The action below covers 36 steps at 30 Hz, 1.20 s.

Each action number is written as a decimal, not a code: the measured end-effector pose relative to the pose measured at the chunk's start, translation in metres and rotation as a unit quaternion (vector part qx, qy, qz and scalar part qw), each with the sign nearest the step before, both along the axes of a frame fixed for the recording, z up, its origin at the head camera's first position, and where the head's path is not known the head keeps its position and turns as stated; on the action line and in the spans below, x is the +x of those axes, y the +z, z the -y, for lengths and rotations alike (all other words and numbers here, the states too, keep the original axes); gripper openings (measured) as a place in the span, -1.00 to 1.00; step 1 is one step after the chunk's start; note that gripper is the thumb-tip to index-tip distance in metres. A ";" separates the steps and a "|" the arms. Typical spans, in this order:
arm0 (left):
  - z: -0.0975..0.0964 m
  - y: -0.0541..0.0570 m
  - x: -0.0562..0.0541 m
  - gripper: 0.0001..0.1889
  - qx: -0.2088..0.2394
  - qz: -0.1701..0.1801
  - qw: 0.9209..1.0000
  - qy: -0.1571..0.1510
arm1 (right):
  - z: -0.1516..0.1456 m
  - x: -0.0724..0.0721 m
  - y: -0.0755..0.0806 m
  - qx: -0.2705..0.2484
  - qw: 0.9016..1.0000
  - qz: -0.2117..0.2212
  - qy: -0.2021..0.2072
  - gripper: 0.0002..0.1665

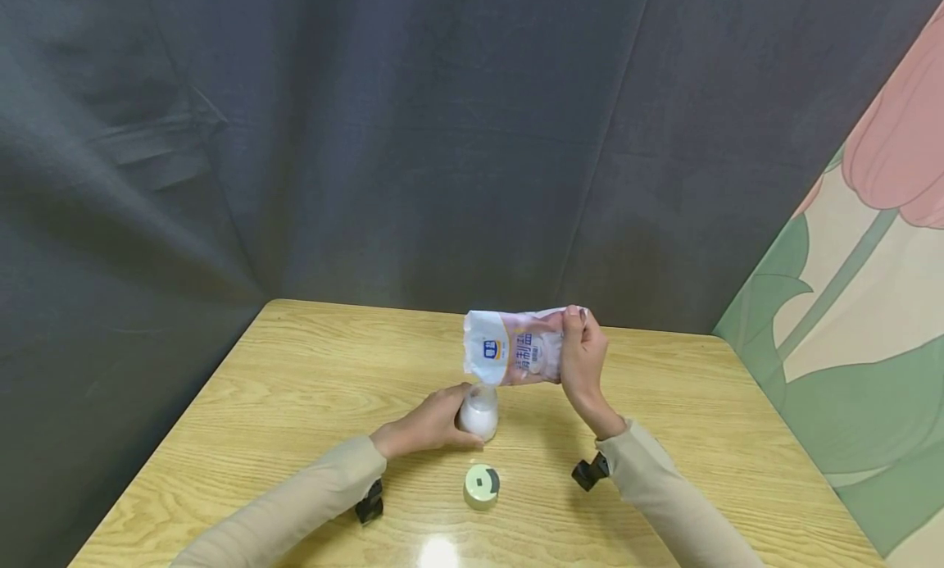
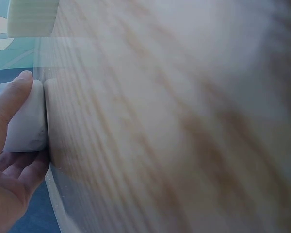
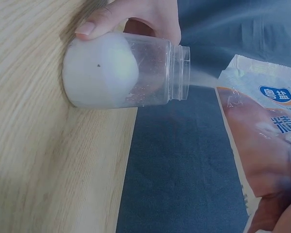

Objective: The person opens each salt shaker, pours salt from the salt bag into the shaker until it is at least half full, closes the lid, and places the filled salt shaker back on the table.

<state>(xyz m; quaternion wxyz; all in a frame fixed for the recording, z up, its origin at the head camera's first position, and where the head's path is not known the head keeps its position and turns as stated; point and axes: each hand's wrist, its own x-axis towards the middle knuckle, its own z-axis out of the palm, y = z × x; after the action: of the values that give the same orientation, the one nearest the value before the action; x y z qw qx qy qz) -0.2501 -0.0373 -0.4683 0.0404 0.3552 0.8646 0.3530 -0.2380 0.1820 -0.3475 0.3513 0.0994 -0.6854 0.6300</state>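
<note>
A clear jar (image 1: 479, 414) partly filled with white salt stands uncapped on the table. My left hand (image 1: 431, 422) grips it from the left, thumb on the near side and fingers round the far side. Above it, my right hand (image 1: 585, 361) holds a printed salt bag (image 1: 516, 348) by its right end. The bag lies sideways, its torn left corner tipped down over the jar's mouth. In the right wrist view a thin stream of salt (image 3: 203, 79) runs from the bag into the jar, and the salt heap (image 3: 104, 73) is mounded below the neck.
A pale green round lid (image 1: 482, 486) lies on the wooden table (image 1: 295, 388) just in front of the jar. Dark cloth (image 1: 442, 142) hangs behind the table. A wall with painted tulips (image 1: 885, 306) stands to the right.
</note>
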 end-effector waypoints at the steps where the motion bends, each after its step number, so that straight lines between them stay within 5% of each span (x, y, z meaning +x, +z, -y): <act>1: 0.000 0.000 0.000 -0.19 0.001 0.000 1.000 0.000 | 0.000 0.000 0.000 0.001 1.000 0.000 -0.001 -0.63; 36: 0.001 -0.002 -0.001 -0.18 0.000 0.003 1.000 0.000 | 0.001 0.002 0.003 0.008 1.000 0.000 -0.004 -0.63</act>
<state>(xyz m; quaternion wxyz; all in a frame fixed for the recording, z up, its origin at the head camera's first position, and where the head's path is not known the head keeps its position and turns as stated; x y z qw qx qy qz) -0.2509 -0.0384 -0.4707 0.0425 0.3540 0.8646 0.3542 -0.2358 0.1807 -0.3449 0.3531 0.1000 -0.6903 0.6236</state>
